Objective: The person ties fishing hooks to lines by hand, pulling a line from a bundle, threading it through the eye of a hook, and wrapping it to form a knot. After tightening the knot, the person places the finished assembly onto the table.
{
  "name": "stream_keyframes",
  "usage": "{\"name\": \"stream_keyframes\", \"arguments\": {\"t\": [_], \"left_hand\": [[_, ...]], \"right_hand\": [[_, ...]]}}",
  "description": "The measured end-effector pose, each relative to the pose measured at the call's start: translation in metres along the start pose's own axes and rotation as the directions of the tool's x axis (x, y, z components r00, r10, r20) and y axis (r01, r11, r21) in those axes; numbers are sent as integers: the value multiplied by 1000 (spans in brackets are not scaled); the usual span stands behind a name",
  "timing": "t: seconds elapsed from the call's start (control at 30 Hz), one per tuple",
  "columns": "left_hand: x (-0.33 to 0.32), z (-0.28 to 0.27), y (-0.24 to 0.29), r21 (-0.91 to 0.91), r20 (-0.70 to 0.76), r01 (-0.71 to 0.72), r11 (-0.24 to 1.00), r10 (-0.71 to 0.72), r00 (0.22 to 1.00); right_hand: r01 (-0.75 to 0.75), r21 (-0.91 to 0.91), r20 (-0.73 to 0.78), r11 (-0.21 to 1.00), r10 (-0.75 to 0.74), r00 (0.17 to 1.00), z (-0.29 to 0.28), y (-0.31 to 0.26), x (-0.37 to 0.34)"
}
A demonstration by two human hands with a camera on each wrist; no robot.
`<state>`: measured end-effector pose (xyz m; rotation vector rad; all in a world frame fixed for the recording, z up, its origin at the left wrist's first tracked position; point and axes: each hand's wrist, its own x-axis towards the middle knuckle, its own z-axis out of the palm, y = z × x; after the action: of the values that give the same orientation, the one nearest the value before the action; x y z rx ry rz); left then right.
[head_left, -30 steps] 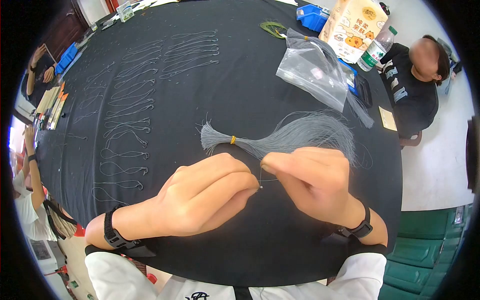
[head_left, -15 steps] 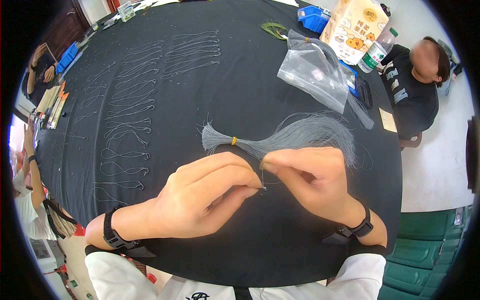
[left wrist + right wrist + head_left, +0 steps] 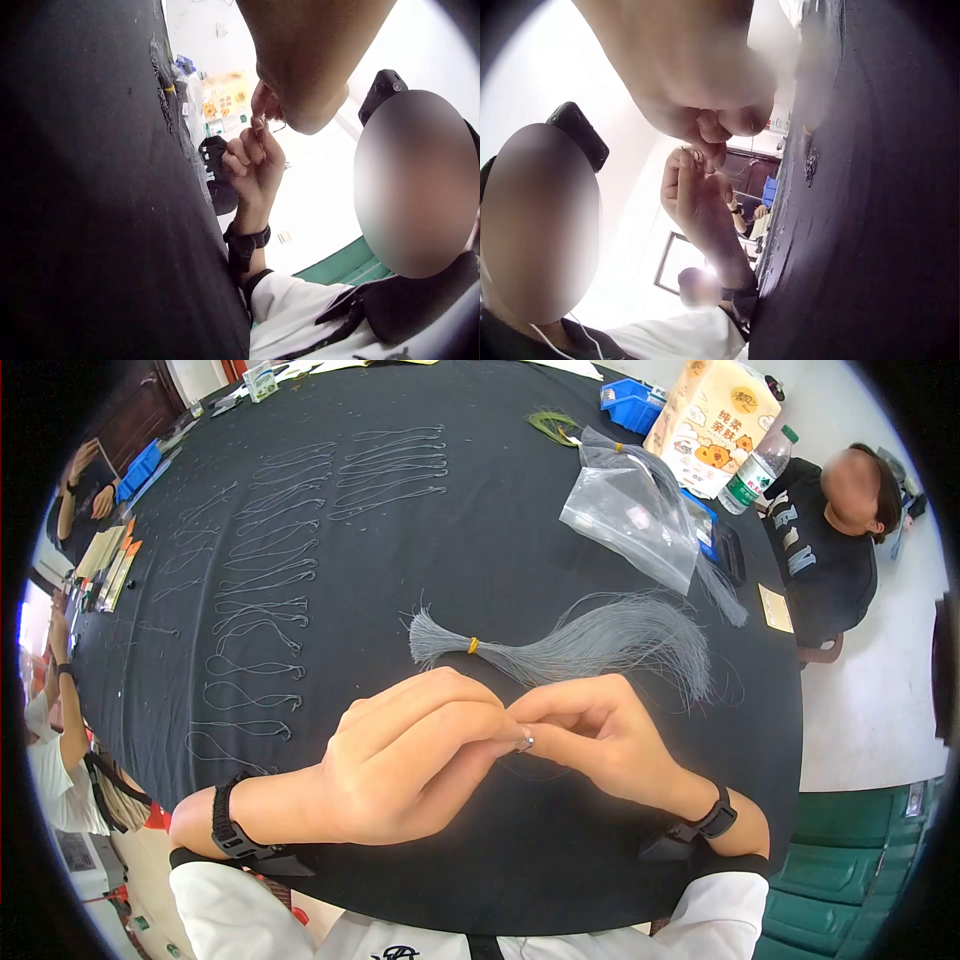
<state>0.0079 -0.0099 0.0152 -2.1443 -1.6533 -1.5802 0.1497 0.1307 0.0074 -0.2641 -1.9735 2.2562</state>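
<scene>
On the black-covered surface [image 3: 480,550], the banded bundle of grey cord [image 3: 600,640] lies beyond both hands. The left hand [image 3: 415,755] and the right hand [image 3: 605,735] meet at the fingertips, each pinching the small metallic piece [image 3: 526,742] and its thin cord between them, above the surface.

matt black tablecloth [image 3: 490,550], glossy clear plastic bag [image 3: 608,518], small shiny metal-looking bit [image 3: 528,742]
</scene>
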Motion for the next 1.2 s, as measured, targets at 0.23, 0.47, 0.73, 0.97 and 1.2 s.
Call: {"name": "stream_keyframes", "arguments": {"t": [0.23, 0.47, 0.73, 0.97, 1.2], "left_hand": [[-2, 1, 1, 2, -31, 25, 1000, -25, 999], [-2, 1, 1, 34, -65, 27, 999, -25, 998], [-2, 2, 2, 118, -53, 12, 993, -6, 999], [-2, 5, -4, 148, -22, -109, 983, 114, 993], [-1, 5, -3, 98, -36, -113, 989, 117, 992]], "right_hand": [[-51, -8, -15, 999, 51, 999, 7, 4, -7], [215, -319, -96, 923, -257, 962, 18, 7, -14], [470, -788, 164, 398, -600, 783, 22, 0, -16], [429, -883, 194, 189, -685, 702, 14, -17, -18], [400, -746, -21, 532, -619, 785, -1, -1, -3]]}}
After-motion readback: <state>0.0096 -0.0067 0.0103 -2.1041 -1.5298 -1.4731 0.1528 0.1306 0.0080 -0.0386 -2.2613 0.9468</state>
